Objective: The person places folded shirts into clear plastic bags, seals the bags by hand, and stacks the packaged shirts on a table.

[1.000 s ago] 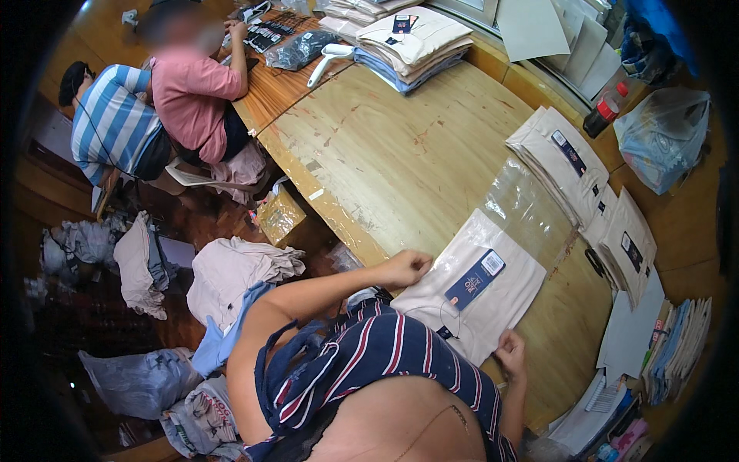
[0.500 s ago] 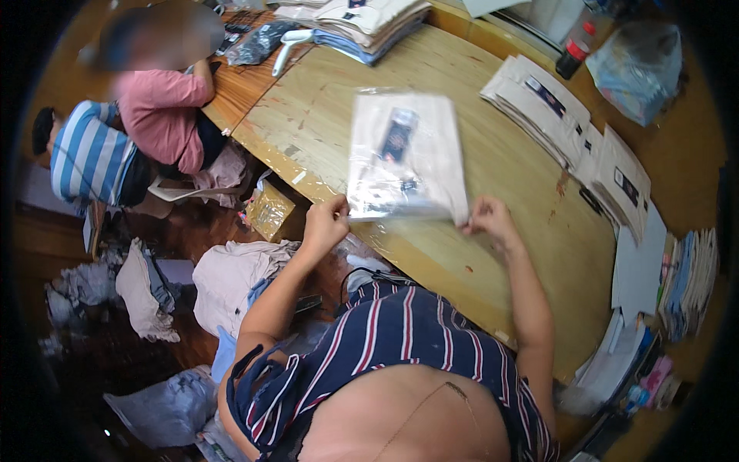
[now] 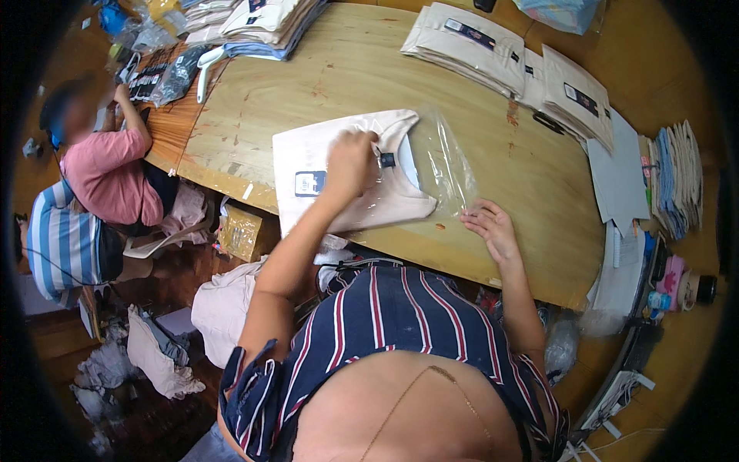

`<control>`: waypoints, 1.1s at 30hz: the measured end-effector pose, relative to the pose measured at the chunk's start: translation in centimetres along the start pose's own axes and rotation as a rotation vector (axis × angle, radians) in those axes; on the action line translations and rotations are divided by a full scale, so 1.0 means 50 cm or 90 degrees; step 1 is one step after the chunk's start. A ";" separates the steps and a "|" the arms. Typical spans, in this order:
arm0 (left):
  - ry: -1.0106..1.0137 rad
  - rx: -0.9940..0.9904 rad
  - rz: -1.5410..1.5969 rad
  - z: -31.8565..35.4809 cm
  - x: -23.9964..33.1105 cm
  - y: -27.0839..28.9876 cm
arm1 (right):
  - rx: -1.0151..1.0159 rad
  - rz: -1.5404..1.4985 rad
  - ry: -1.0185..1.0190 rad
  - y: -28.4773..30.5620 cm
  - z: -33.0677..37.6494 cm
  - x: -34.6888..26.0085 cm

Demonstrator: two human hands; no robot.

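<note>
A folded pale pink shirt [image 3: 296, 146] lies on the table, its neckline turned right and a dark-and-white tag on its left part. A clear plastic bag [image 3: 445, 158] covers it, its loose end reaching past the collar. My left hand [image 3: 350, 169] is on top of the shirt, bent at the knuckles near the collar; its fingers are blurred and partly hidden. Beside the bag's near right corner is my right hand [image 3: 493, 231], with thumb and fingertips pinched at the plastic edge and the other fingers loosely curled.
Folded garment stacks stand at the far left [image 3: 269, 31] and far right [image 3: 469, 46] of the wooden table [image 3: 323, 85]. A white-handled tool [image 3: 206, 69] lies at the left. A person in a pink top [image 3: 115, 173] sits there. Clothes [image 3: 227, 304] lie on the floor.
The bagged shirt has turned, so its collar end points right, and come nearer. My left hand has moved from the bag's near left corner onto its top. The right hand stays at a corner.
</note>
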State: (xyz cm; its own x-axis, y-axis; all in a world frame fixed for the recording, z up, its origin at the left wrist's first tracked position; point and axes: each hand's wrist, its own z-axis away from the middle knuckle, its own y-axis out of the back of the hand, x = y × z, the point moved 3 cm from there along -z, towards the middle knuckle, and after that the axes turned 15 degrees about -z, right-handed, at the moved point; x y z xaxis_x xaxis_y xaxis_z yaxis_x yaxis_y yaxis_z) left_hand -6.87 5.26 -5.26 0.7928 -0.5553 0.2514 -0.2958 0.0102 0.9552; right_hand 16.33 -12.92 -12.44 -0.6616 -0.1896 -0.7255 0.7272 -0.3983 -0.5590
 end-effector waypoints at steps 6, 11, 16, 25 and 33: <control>-0.130 0.059 -0.184 -0.019 -0.050 -0.073 | -0.043 -0.104 0.009 -0.054 -0.126 -0.015; -0.183 0.000 -0.189 -0.001 -0.048 -0.068 | -0.399 0.042 -0.421 -0.124 -0.138 -0.025; -0.241 -0.003 -0.125 0.017 -0.054 -0.051 | -0.349 0.631 -0.185 -0.161 -0.126 0.024; -0.278 -0.026 -0.122 0.026 -0.054 -0.038 | -0.217 0.030 -0.374 -0.140 -0.120 0.060; -0.294 -0.002 -0.122 0.027 -0.058 -0.042 | -0.299 0.908 0.223 -0.191 -0.077 0.027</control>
State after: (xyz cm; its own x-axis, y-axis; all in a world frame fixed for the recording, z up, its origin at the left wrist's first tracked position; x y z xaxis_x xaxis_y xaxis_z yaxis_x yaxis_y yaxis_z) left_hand -9.28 5.73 -8.20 0.5132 -0.8580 -0.0228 -0.1658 -0.1251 0.9782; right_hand 9.19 -5.90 -9.62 0.6369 0.0854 -0.7662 0.7317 0.2461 0.6357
